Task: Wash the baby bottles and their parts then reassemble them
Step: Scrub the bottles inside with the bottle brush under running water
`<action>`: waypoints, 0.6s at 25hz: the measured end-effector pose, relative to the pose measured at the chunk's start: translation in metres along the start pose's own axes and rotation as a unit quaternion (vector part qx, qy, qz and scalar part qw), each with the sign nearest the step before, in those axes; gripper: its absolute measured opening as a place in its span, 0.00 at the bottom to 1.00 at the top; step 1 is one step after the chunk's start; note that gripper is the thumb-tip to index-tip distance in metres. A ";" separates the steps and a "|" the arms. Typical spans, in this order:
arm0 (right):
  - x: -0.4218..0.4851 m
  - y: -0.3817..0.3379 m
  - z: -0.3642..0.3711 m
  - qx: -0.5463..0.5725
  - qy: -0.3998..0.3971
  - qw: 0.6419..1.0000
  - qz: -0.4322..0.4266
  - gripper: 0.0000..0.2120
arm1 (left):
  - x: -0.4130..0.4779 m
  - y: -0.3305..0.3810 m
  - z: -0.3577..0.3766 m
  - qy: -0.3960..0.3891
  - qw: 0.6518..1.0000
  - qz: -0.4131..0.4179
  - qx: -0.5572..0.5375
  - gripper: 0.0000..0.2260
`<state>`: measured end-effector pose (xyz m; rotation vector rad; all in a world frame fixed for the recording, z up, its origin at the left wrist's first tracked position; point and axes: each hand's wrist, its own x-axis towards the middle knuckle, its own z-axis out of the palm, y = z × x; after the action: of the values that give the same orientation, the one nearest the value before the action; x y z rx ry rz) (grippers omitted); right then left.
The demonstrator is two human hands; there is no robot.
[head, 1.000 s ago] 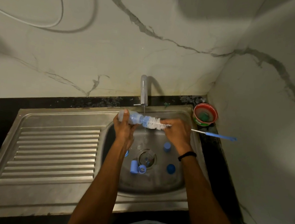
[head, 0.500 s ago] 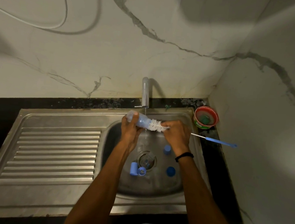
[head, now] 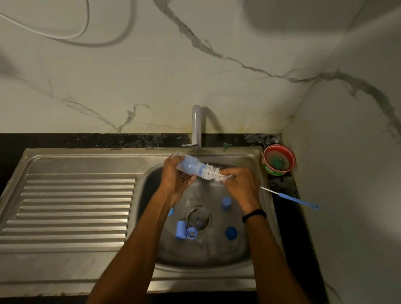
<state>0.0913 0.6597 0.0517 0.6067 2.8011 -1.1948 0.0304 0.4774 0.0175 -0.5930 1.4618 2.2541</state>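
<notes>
A clear baby bottle (head: 187, 166) is held on its side in the curled fingers of the left hand (head: 175, 179) above the steel sink (head: 220, 256), just under the tap (head: 196, 126), from which a thin stream is seen running. A white-bristled bottle brush (head: 213, 173) is gripped by its wire stem in the right hand (head: 239, 186), bristles at the bottle's mouth. Several blue bottle parts (head: 180, 229) are seen lying around the drain.

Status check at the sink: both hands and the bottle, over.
Left hand holds bottle under tap. Right hand grips brush, bristles at bottle mouth. Blue parts loose in sink, not obstructing.
</notes>
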 end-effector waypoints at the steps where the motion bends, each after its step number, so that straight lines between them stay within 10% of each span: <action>1: 0.000 0.000 0.000 0.003 -0.004 1.000 0.001 0.12 | 0.001 0.001 0.000 0.009 1.000 0.010 -0.004 0.26; 15: -0.007 -0.010 -0.010 -0.031 0.027 0.996 -0.077 0.13 | -0.011 -0.010 0.010 0.056 0.994 0.091 0.006 0.25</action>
<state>0.0959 0.6582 0.0667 0.4329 2.9641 -1.1257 0.0437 0.4895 0.0200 -0.6152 1.6434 2.3806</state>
